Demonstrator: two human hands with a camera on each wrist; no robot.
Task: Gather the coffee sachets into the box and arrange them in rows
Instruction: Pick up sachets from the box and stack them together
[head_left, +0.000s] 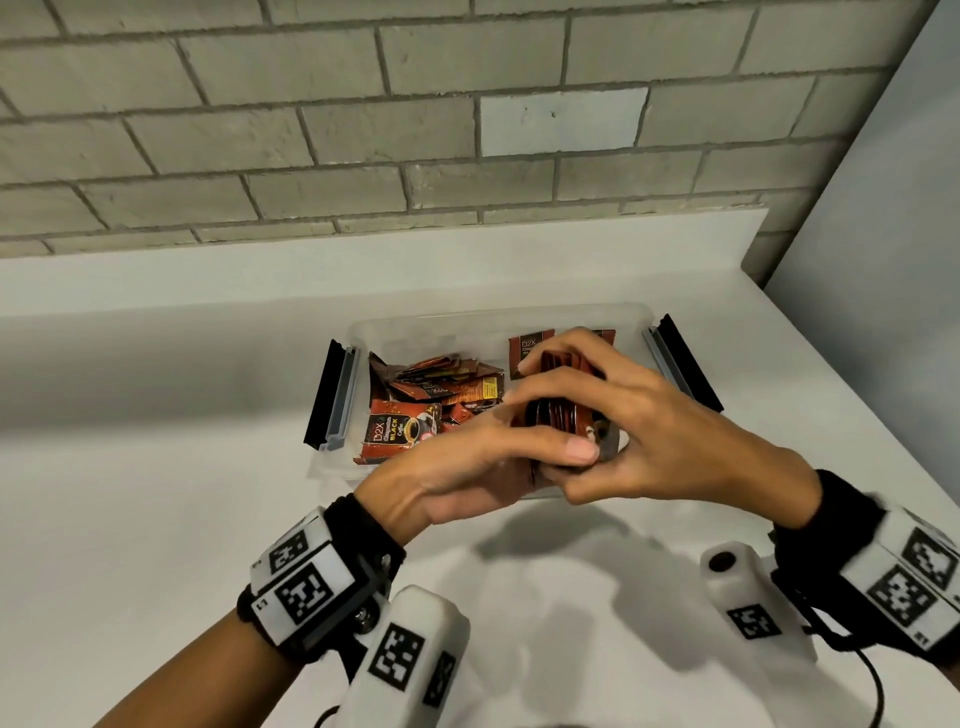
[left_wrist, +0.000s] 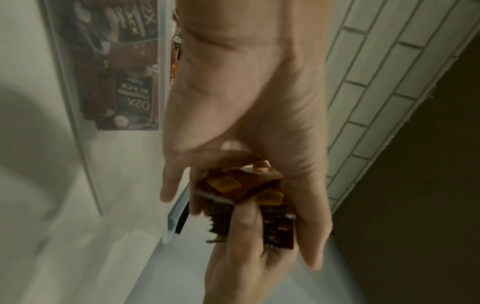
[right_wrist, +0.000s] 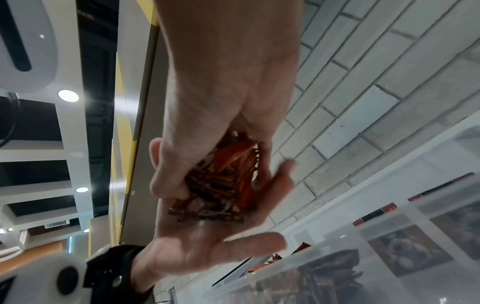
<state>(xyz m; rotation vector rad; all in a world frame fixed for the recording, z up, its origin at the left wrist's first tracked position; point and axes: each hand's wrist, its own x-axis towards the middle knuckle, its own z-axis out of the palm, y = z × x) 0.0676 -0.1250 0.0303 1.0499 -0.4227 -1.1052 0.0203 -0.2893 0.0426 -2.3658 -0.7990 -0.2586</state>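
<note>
Where the counter (head_left: 156, 467) meets the brick wall (head_left: 311, 130), bare surface lies left of and before the box (head_left: 363, 332), loose sachets (head_left: 415, 395) heaped in its left half, a stack (head_left: 561, 410) clasped over its right half between left hand (head_left: 467, 467) and right hand (head_left: 665, 431).

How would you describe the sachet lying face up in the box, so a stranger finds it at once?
On the white counter stands a clear plastic box. In its near left corner lies one coffee sachet. Unlike the jumbled pile behind it, it lies flat with "D2X BLACK" readable.
</note>
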